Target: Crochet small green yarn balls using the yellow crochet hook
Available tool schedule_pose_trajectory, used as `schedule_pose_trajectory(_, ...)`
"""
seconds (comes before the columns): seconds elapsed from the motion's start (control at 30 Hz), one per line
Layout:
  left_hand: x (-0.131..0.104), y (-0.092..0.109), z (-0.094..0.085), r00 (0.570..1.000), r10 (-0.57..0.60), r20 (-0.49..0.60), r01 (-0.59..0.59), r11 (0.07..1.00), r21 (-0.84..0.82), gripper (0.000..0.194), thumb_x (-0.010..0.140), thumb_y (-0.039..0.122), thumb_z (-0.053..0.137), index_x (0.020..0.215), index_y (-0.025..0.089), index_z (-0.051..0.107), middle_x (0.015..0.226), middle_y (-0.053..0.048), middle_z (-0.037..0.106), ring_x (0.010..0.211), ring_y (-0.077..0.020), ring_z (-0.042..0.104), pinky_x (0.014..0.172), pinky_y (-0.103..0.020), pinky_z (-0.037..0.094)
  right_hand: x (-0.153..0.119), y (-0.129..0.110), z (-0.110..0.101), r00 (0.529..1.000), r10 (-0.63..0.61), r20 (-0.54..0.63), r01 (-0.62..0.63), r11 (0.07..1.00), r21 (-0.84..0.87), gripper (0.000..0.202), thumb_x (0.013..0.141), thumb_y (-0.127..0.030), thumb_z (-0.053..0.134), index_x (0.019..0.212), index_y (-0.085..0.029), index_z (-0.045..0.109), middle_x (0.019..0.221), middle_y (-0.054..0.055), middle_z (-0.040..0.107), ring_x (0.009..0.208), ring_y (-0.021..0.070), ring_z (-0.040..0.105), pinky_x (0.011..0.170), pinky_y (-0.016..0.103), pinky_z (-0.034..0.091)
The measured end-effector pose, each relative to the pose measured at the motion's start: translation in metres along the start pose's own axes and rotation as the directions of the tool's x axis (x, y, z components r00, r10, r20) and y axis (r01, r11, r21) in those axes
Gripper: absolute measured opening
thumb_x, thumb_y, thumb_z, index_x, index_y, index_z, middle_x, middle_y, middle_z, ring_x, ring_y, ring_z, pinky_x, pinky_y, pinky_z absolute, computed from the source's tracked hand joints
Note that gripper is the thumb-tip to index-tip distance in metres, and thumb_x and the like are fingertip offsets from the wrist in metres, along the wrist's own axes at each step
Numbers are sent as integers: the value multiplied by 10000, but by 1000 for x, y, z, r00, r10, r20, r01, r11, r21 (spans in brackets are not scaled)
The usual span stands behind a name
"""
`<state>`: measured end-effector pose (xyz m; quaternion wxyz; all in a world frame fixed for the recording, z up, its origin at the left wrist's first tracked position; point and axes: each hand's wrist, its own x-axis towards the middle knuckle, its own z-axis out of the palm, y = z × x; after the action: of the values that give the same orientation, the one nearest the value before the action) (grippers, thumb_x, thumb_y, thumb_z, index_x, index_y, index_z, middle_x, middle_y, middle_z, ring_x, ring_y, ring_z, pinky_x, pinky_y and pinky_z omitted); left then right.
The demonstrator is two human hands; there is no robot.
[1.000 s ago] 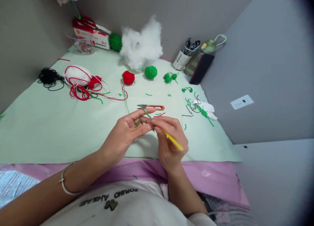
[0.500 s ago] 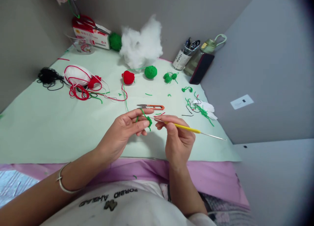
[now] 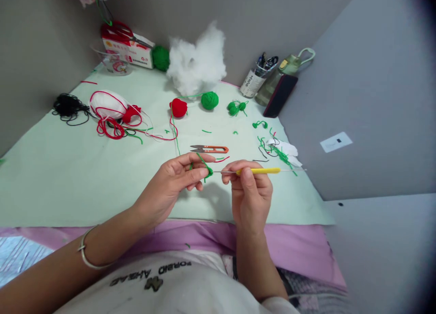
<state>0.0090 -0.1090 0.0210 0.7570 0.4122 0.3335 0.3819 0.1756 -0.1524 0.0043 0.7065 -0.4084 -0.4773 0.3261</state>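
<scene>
My left hand [image 3: 175, 180] pinches a small green crochet piece [image 3: 209, 172] between thumb and fingers, with green yarn running over the index finger. In my right hand [image 3: 252, 191] is a yellow-handled crochet hook [image 3: 262, 171], held nearly level. Its thin metal tip reaches left to the green piece; whether it sits inside a loop is too small to tell. Just beyond my fingers lie thread snips [image 3: 211, 149] with an orange handle. A green strand runs back across the table past a red crocheted ball [image 3: 178, 107] towards a green yarn ball [image 3: 209, 100].
White stuffing [image 3: 195, 59] is heaped at the back. Left are black yarn [image 3: 66, 105], white yarn [image 3: 107, 105] wound with red, and a clear cup [image 3: 117, 64]. At right stand a pen cup [image 3: 252, 82], a bottle [image 3: 269, 89], a phone [image 3: 281, 96] and yarn scraps [image 3: 281, 156].
The crochet hook has swung from a slant to nearly level, and my right hand has shifted slightly right. The green piece has turned a little in my left fingers.
</scene>
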Motion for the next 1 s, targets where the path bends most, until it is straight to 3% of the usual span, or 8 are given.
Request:
schedule_pose_trajectory(0.3, -1, -2, 10, 997, 67, 26, -68, 997, 32, 259, 811, 233, 843, 1068, 236, 808, 820, 14, 662, 690, -122, 546, 657, -253, 461, -5, 10, 7, 997, -73, 14, 74, 988, -134, 159, 1011, -316, 645, 992, -250, 788, 954, 42, 788, 757, 152, 683, 691, 324, 580)
schedule_pose_trajectory(0.53, -1, -5, 4, 999, 18, 26, -20, 997, 80, 301, 821, 249, 824, 1120, 243, 788, 887, 10, 690, 650, -110, 564, 606, -258, 417, -7, 9, 6, 995, -83, -55, 70, 975, -210, 177, 1023, -331, 623, 994, -239, 772, 845, 20, 746, 723, 152, 693, 694, 333, 580)
schedule_pose_trajectory(0.83, -1, -3, 3, 999, 20, 39, -22, 999, 49, 277, 804, 203, 834, 1076, 248, 805, 825, 27, 672, 628, -96, 534, 580, -243, 399, -5, 6, 10, 993, -112, 25, 115, 973, -201, 169, 1013, -333, 636, 974, -247, 777, 960, 53, 811, 813, 183, 729, 673, 337, 599)
schedule_pose_trajectory(1.0, 0, -2, 0, 999, 32, 22, -33, 996, 81, 263, 835, 266, 837, 1096, 257, 810, 853, 14, 677, 646, -108, 539, 615, -254, 426, -4, 7, 5, 1000, -30, -4, 29, 993, -116, 197, 1027, -355, 611, 969, -222, 745, 924, 53, 792, 717, 151, 708, 667, 319, 601)
